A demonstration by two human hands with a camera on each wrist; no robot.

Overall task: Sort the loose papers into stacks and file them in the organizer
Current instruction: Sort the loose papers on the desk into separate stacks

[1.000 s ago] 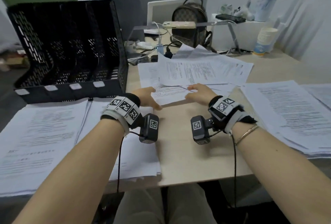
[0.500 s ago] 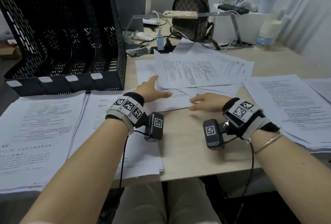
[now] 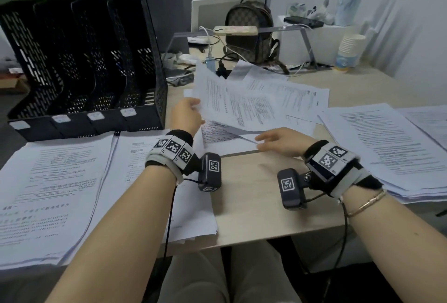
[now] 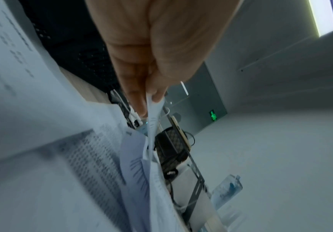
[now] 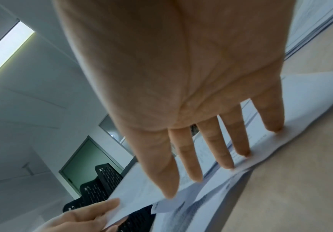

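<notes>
Left hand [image 3: 186, 115] pinching top sheet [image 3: 238, 106] beside organizer [image 3: 84, 65], long side tilted up toward it. Right hand [image 3: 278, 141] spread flat, fingers pressing loose papers [image 3: 297, 99].

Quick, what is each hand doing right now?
Left hand: pinches the lifted sheet by its edge.
Right hand: open, straight fingers resting on the loose papers.

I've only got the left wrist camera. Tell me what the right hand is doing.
Observer: The right hand lies flat, straight fingers pressing the loose pile beneath the top sheet.
Operator: Report the organizer.
Observer: Black organizer, four labelled slots; no papers visible in them.
Operator: Locate the sorted stacks.
Observer: Two stacks lie before the organizer, a third stack at the far right.
</notes>
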